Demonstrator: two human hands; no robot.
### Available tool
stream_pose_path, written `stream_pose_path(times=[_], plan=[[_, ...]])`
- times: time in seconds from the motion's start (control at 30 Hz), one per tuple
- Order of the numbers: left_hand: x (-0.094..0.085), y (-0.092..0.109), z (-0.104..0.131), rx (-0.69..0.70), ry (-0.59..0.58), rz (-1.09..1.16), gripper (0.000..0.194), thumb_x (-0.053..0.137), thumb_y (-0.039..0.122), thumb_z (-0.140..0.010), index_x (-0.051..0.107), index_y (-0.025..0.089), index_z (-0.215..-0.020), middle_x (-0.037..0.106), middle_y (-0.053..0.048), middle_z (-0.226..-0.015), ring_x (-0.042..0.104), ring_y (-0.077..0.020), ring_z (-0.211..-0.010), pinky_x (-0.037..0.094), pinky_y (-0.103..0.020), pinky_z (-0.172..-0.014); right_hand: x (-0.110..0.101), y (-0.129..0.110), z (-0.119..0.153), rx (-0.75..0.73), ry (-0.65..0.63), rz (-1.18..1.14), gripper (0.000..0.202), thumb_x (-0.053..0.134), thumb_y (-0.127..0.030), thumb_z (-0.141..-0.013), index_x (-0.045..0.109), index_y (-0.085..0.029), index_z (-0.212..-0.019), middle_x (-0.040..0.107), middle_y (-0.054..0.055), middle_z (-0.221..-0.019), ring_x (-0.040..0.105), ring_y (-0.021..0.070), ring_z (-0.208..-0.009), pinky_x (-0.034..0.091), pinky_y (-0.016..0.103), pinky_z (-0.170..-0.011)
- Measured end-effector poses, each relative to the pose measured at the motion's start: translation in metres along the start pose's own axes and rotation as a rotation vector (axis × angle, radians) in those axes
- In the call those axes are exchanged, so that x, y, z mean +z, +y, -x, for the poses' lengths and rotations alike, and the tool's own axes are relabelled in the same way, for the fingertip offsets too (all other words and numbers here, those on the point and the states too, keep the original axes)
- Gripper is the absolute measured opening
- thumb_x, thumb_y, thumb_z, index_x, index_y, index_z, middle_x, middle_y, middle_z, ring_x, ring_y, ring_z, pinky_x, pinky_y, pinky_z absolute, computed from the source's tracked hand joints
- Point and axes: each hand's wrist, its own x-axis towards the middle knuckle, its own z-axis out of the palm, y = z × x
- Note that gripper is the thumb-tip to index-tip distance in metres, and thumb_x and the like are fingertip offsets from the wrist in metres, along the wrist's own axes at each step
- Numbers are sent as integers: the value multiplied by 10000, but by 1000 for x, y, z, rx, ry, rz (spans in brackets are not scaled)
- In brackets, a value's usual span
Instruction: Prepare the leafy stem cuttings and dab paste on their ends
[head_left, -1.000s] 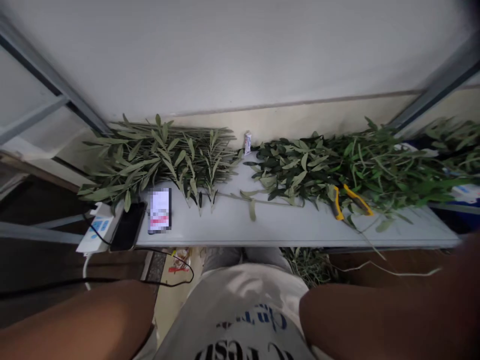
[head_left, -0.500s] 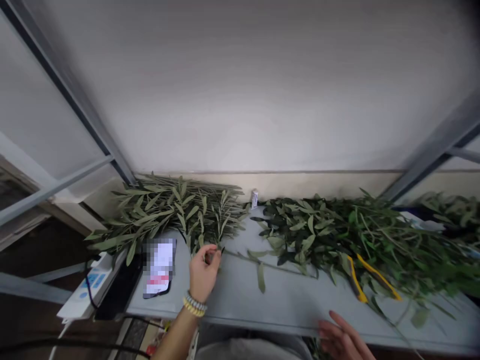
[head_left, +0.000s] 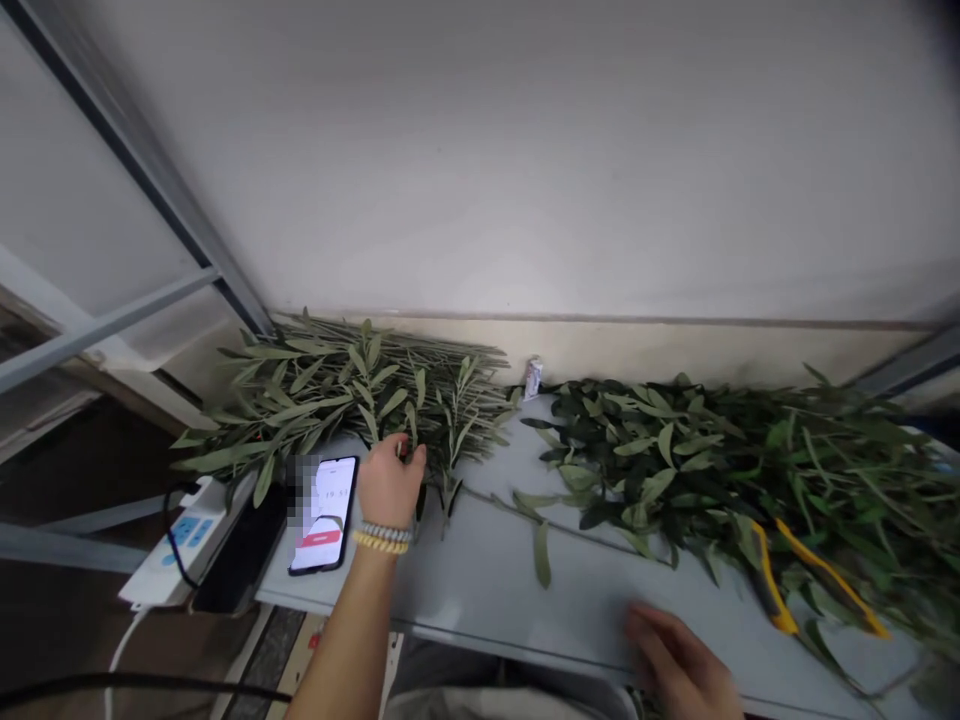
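Note:
My left hand (head_left: pixel 391 485), with beaded bracelets at the wrist, reaches into the front of a pile of leafy green branches (head_left: pixel 300 395). Its fingers are curled in close to the leaves; the fingertips are partly hidden, so what they pinch cannot be made out. A leafy sprig (head_left: pixel 453 440) stands out just right of this hand, its stem end pointing toward me. Over the table's front edge hovers my right hand (head_left: pixel 679 660), slightly blurred, fingers loosely bent and holding nothing. A thin leafy stem (head_left: pixel 577 535) lies on the table between the hands.
A phone (head_left: pixel 326 515) lies left of my left hand, beside a dark flat object (head_left: pixel 240 550) and a white power strip (head_left: pixel 176 550). Yellow-handled pliers or cutters (head_left: pixel 772 580) rest against a second heap of greenery (head_left: pixel 660 440). A small printed tube-like item (head_left: pixel 532 378) stands near the wall.
My left hand has moved away from the sprig at its right, left and farther into the pile. My right hand stays near the front edge, its fingers more drawn together. The view has shifted slightly.

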Motion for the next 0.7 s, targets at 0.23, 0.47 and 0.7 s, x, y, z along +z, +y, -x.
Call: stream_pose_path(times=[0.23,0.47,0.7], plan=[[19,2,-11,-87,-69,-20,249,604,324,-705,674,166,-885,697,-115,-795,641,-286,-787,421,-331,-645,146,-77,-6,-396,-307,373,264,549,-326,-745,669,-142,-891,677,69,-640,599,200,-576,422,287,-580],[-2,0,-3,-13,-156,187,217,541,318,-779,714,187,-784,711,-63,-696,647,-210,-660,446,-288,-596,196,-90,-25,-464,-341,507,216,499,-174,-772,579,-167,-571,624,47,-576,535,149,-549,316,241,-530],[-31,-5,19,52,-258,625,235,609,374,-749,729,188,-829,731,-41,-823,657,-193,-788,493,-279,-707,106,-48,23,-375,-493,159,352,443,-433,-814,456,-199,-551,477,-24,-484,437,123,-476,326,216,-461]])
